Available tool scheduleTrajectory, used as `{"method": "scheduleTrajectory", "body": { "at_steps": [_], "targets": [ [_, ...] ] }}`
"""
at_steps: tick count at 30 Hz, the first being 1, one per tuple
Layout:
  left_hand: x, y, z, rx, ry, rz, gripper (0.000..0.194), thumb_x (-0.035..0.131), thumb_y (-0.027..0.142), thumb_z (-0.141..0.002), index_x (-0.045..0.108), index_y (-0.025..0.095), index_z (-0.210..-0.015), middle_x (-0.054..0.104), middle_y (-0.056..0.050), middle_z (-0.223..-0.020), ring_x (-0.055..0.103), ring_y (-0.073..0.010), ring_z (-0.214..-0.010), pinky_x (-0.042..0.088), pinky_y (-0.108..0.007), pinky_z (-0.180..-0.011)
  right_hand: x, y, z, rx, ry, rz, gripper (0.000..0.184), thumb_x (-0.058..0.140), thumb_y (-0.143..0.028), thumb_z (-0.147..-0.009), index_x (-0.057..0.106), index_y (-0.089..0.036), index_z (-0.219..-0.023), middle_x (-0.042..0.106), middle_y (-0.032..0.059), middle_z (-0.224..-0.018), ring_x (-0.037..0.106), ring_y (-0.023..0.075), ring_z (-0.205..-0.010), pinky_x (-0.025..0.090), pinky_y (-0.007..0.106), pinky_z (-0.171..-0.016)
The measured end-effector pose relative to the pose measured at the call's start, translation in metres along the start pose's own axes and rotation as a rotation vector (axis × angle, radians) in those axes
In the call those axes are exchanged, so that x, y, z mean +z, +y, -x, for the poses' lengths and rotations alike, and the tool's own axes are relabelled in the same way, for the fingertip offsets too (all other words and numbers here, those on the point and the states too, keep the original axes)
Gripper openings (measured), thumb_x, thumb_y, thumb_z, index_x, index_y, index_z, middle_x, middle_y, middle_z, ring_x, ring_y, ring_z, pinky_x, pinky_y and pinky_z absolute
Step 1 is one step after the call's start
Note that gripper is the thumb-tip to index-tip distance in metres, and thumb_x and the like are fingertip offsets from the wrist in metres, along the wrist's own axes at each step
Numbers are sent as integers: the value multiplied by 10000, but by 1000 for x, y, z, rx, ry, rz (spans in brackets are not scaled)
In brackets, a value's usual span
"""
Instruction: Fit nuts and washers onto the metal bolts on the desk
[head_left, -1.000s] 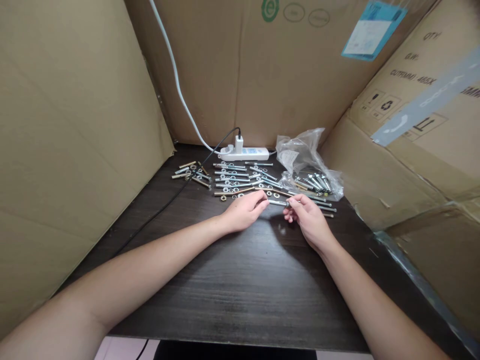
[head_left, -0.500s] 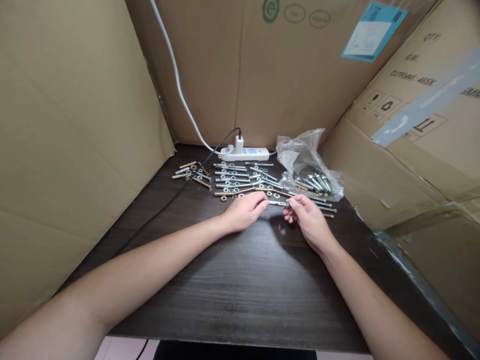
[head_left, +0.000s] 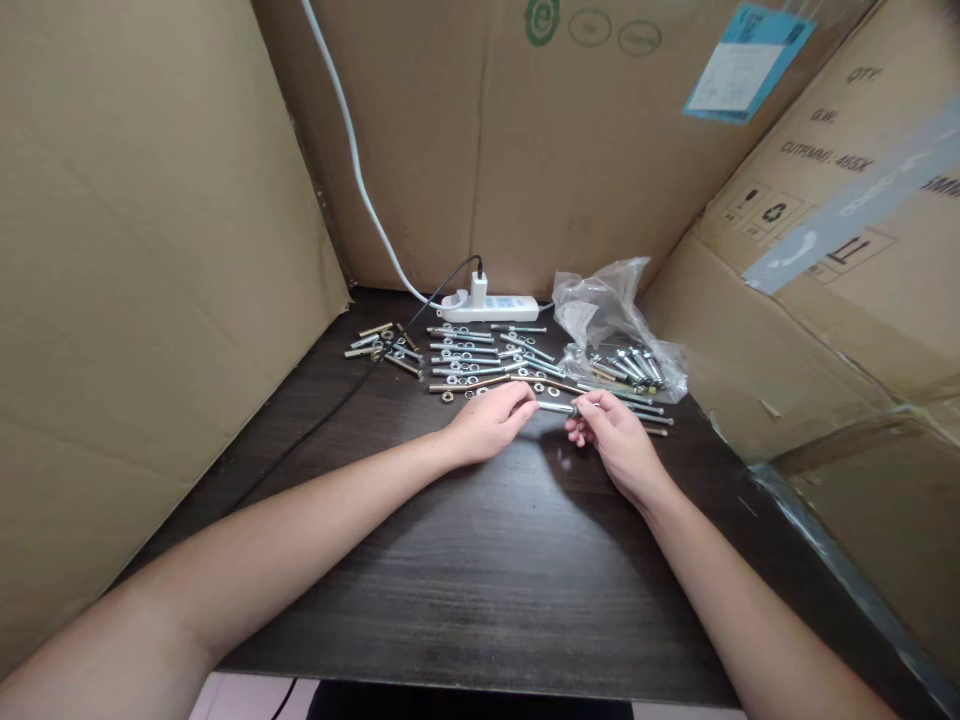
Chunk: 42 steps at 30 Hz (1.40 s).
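An expansion bolt (head_left: 553,407) with a slotted silver sleeve is held level above the near side of the hardware rows. My left hand (head_left: 489,422) is closed on its left end, with the fingertips pinching it. At the other end, the thumb and forefinger of my right hand (head_left: 616,438) pinch the bolt, and the remaining fingers curl below. Those fingers partly cover that end. Just beyond my hands lie rows of metal sleeves (head_left: 463,360), washers and nuts, among them a brass-coloured nut (head_left: 448,397). Several long bolts (head_left: 651,409) lie right of my right hand.
Behind the hardware stands a white power strip (head_left: 495,308) with a charger. A black cable (head_left: 315,428) crosses the dark table's left side. Loose sleeves (head_left: 365,341) lie left; a clear plastic bag (head_left: 600,300) with bolts lies right. Cardboard walls (head_left: 187,250) enclose three sides.
The bolt has turned slightly between my fingers, so its slot faces a little differently. Both hands stay in nearly the same place.
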<state>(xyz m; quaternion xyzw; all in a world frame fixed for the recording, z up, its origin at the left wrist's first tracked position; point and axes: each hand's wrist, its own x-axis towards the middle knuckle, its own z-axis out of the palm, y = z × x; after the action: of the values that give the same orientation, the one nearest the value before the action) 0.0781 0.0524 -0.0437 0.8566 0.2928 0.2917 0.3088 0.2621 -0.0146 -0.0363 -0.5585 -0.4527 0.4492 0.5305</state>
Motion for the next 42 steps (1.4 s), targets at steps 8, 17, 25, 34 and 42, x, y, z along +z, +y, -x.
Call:
{"method": "scheduleTrajectory", "body": {
  "at_steps": [8, 17, 25, 34, 42],
  "targets": [
    [0, 1, 2, -12, 15, 31, 69, 463, 207, -864, 490, 204, -928, 489, 34, -759, 449, -108, -656, 364, -232, -632, 0, 2, -1, 15, -13, -13, 330, 651, -503, -748, 527, -201, -800, 614, -19, -595, 537, 97, -509, 415, 211, -500],
    [-4, 3, 2, 13, -68, -14, 308, 322, 314, -955, 458, 178, -715, 490, 25, -691, 443, -118, -659, 347, -243, -636, 1, -1, 0, 12, -17, -6, 338, 643, -508, -751, 525, -198, -814, 610, -17, -603, 533, 99, -517, 411, 219, -506],
    [-2, 4, 0, -5, -45, -13, 256, 369, 326, -953, 511, 175, -803, 550, 9, -762, 485, -130, -708, 370, -243, -661, -1, 0, 0, 30, -45, 10, 317, 631, -486, -761, 508, -195, -777, 569, -35, -570, 481, 83, -486, 375, 206, -484],
    [0, 2, 1, 8, -19, 8, 198, 390, 314, -940, 510, 183, -854, 556, 4, -813, 491, -135, -737, 385, -247, -683, -1, 2, 0, 34, -58, -16, 278, 612, -462, -795, 521, -200, -803, 508, -54, -542, 431, 77, -476, 336, 198, -466],
    [-3, 4, 1, -1, -91, -28, 308, 316, 329, -967, 513, 177, -787, 551, 4, -750, 489, -130, -702, 371, -242, -661, -1, 1, 1, -15, -23, -98, 253, 643, -438, -789, 549, -205, -820, 548, -38, -587, 472, 87, -521, 370, 205, -500]
  ]
}}
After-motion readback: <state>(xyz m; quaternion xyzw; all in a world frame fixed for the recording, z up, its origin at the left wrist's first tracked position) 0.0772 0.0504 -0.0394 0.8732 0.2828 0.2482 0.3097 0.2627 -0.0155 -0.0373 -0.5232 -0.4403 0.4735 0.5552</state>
